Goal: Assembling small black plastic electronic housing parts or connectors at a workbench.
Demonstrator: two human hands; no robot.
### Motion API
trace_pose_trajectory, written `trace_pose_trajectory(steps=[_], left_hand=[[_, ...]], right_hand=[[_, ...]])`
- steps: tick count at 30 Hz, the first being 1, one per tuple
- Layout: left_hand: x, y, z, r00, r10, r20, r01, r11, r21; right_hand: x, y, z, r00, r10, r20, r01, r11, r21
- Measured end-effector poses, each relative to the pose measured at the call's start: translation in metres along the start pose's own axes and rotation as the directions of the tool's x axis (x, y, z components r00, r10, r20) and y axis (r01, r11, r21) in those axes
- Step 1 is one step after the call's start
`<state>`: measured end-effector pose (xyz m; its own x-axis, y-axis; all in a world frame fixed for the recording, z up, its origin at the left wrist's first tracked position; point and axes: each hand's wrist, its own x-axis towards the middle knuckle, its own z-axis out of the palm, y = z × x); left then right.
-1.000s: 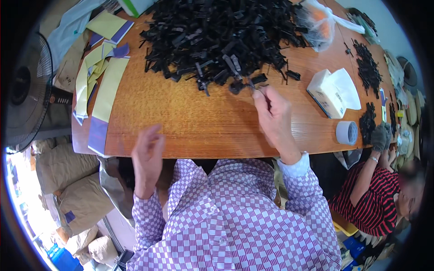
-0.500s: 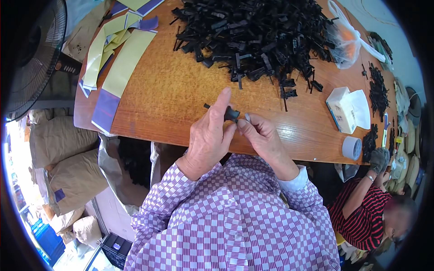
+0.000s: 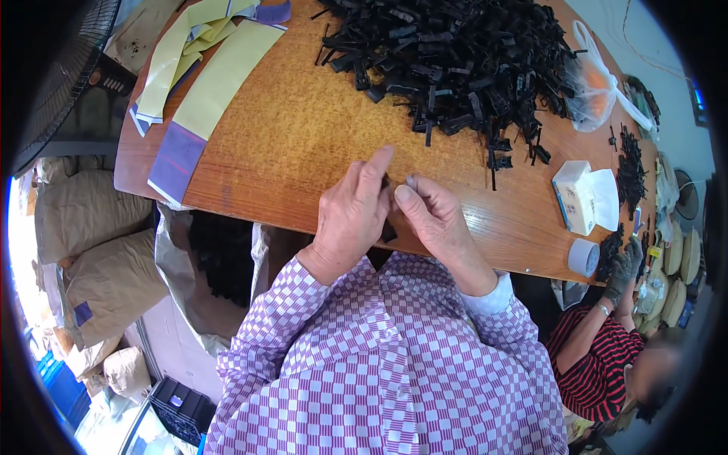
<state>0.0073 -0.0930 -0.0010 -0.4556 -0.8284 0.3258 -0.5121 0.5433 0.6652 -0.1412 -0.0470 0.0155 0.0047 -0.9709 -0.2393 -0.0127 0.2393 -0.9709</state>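
Note:
My left hand (image 3: 353, 216) is curled around a small black plastic part (image 3: 389, 232), most of it hidden behind the fingers; its dark end shows below them. The left index finger points up and away. Close beside it, my right hand (image 3: 440, 224) has thumb and forefinger pinched together at the part. A small greyish tip shows at the right fingertips, too small to name. Both hands hover over the near edge of the wooden table (image 3: 280, 152). Beyond them lies a large heap of black plastic parts (image 3: 455, 68).
Yellow and purple strips (image 3: 220, 83) lie at the left. A tissue box (image 3: 574, 199), a tape roll (image 3: 583, 257) and a knotted plastic bag (image 3: 595, 98) are at the right. An open sack (image 3: 178, 280) hangs below the edge. A gloved co-worker (image 3: 599, 356) sits at right.
The black part has turned in my left hand and now points downward, mostly covered by the fingers. My right hand stays pinched close by. The view has shifted slightly.

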Motion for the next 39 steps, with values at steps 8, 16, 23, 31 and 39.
trace_pose_trajectory(steps=[8,16,23,31,39], left_hand=[[0.006,-0.006,-0.008,0.962,-0.26,0.088,0.258,0.746,-0.614],[0.009,-0.002,-0.006,0.952,-0.239,0.191,0.306,0.77,-0.56],[0.016,0.017,-0.004,0.976,-0.168,0.14,0.206,0.921,-0.329],[0.022,0.032,0.002,0.975,-0.21,0.079,0.212,0.75,-0.626],[0.025,0.033,-0.02,0.835,-0.296,0.464,0.47,-0.056,-0.881]], right_hand=[[0.009,-0.016,0.014,0.989,-0.138,-0.058,0.124,0.972,-0.202],[0.011,-0.021,0.009,0.973,-0.229,0.006,0.217,0.917,-0.335],[0.004,-0.01,0.001,0.978,-0.207,-0.04,0.177,0.91,-0.375],[-0.002,-0.012,-0.016,0.952,-0.279,-0.129,0.258,0.953,-0.155],[-0.013,-0.006,-0.026,0.994,-0.075,-0.076,0.097,0.93,0.354]])
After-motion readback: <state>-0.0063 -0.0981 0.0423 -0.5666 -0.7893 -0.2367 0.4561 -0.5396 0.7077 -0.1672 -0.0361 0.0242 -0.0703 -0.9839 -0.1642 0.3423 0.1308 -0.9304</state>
